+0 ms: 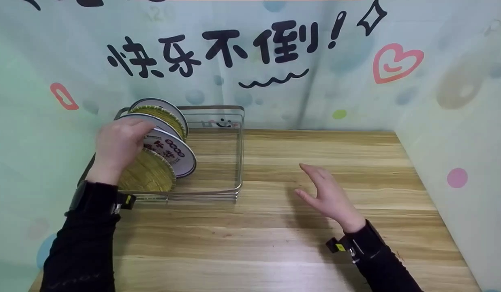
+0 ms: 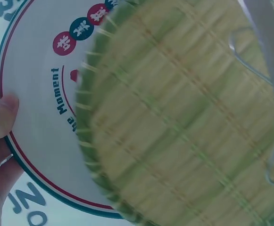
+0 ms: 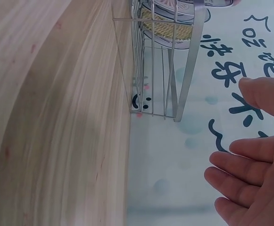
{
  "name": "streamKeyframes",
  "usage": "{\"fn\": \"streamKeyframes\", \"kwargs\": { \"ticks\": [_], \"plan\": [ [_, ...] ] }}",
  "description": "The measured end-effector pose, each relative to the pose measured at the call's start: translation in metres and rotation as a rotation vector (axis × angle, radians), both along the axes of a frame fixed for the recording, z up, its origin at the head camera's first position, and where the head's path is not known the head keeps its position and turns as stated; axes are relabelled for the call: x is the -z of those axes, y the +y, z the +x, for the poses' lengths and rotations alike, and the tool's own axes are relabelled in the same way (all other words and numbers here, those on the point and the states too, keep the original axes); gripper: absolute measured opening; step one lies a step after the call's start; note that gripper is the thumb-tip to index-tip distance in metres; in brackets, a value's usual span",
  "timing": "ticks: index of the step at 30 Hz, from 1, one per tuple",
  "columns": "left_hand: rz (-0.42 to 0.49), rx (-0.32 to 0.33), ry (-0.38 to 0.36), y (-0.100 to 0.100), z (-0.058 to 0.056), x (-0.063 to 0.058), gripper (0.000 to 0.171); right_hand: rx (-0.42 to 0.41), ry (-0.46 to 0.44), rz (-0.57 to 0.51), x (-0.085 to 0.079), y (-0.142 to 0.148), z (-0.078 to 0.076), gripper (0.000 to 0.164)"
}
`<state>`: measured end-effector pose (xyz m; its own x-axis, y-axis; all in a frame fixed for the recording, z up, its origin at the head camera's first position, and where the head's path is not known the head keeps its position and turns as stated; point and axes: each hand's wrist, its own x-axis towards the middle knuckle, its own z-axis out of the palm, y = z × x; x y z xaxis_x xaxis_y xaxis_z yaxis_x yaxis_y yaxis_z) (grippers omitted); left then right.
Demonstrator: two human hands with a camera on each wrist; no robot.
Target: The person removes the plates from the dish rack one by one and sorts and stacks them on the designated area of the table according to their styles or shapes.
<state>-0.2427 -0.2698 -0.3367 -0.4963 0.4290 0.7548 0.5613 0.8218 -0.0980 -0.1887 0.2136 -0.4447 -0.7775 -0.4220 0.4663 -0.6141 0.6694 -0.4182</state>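
In the head view my left hand (image 1: 120,142) is over the left side of a wire basket (image 1: 240,162). It pinches the rim of a white plate (image 1: 185,164) printed with red characters, thumb on the printed face in the left wrist view. In front of that plate stands a round woven bamboo tray (image 2: 179,117), tilted on edge and covering part of the print. Behind it are another white-rimmed plate (image 1: 163,106) and a second bamboo tray (image 1: 153,113). My right hand (image 1: 331,196) hovers above the table to the right, fingers extended, holding nothing.
The metal basket stands on a wood-grain table (image 1: 275,227), near the back left. A printed cloth (image 1: 275,109) with dark characters hangs behind, and pale cloth walls (image 1: 457,134) close both sides. Cameras (image 1: 335,245) are strapped to both wrists.
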Motion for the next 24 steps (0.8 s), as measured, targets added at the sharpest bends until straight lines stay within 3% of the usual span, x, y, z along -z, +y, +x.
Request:
{"fn": "streamKeyframes", "kwargs": {
  "ticks": [3, 9, 13, 20, 24],
  "plan": [
    [0.028, -0.013, 0.026, 0.008, 0.002, -0.005, 0.044, -0.002, 0.006, -0.008, -0.003, -0.003, 0.0, 0.069],
    [0.091, -0.053, 0.06, 0.025, 0.006, -0.013, 0.029, -0.006, 0.007, -0.016, -0.007, -0.008, -0.001, 0.07],
    [0.145, -0.045, 0.061, 0.035, 0.005, -0.016, 0.029, -0.009, 0.009, -0.031, -0.007, -0.012, -0.002, 0.069],
    [0.277, -0.049, 0.115, 0.05, 0.003, -0.019, 0.005, -0.023, 0.039, -0.057, -0.008, -0.016, -0.003, 0.069],
    [0.328, -0.058, 0.142, 0.057, 0.002, -0.02, 0.004, -0.026, 0.051, -0.076, -0.009, -0.02, -0.004, 0.069]
  ]
}}
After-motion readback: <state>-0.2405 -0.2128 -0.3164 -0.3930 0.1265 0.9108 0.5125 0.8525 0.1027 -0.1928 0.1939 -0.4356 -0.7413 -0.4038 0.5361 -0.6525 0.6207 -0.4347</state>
